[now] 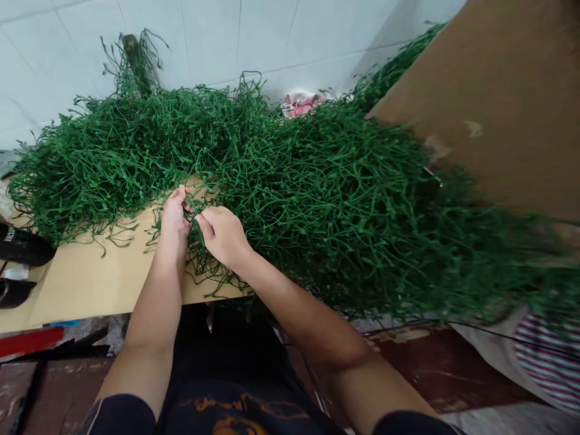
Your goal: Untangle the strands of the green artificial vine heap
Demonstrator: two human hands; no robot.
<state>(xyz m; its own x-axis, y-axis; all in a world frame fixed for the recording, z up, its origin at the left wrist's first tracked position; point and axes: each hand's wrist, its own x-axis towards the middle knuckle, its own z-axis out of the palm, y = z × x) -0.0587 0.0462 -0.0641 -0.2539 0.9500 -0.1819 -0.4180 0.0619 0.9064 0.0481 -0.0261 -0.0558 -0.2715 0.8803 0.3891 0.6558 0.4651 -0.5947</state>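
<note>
A big tangled heap of thin green plastic stems (281,175) covers the tan board (81,278) in front of me and spills to the right. My left hand (175,216) and my right hand (223,234) meet at the heap's near edge. Both pinch green stems between thumb and fingers, fingertips almost touching. More loose stems trail under my wrists onto the board.
A large brown cardboard sheet (489,103) leans at the right over the heap. White tiled wall (254,36) stands behind. A pink-and-white item (301,104) pokes out at the back. Black objects (22,248) lie at the left edge; striped fabric (550,356) at lower right.
</note>
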